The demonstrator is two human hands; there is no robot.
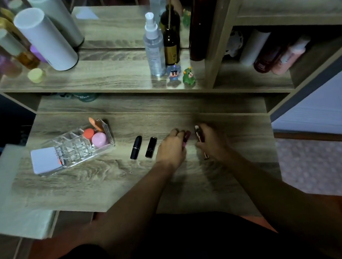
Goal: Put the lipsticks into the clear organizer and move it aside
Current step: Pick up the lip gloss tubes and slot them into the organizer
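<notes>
A home dressing corner: a wood-grain vanity worktop (98, 184) with a mirror (114, 22), spray bottle (154, 47), toy figurines (181, 75), lipsticks (136, 147) and shelved lotion bottles (288, 57).

clear: desk front (98, 184) | blocked: two black lipsticks (136, 150) beside organizer (75, 147)

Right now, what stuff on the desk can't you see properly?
All from the head view:
- The dark red lipstick: mostly hidden under the left hand, so its full shape is unclear.
- The gold tube: partly covered by the right hand; grip unclear.
- The clear organizer: its empty slots blur together through the see-through walls.
- Labels on the two black lipsticks: too small and dim.
- The teal item under the shelf: cut off by the shelf edge.
</notes>
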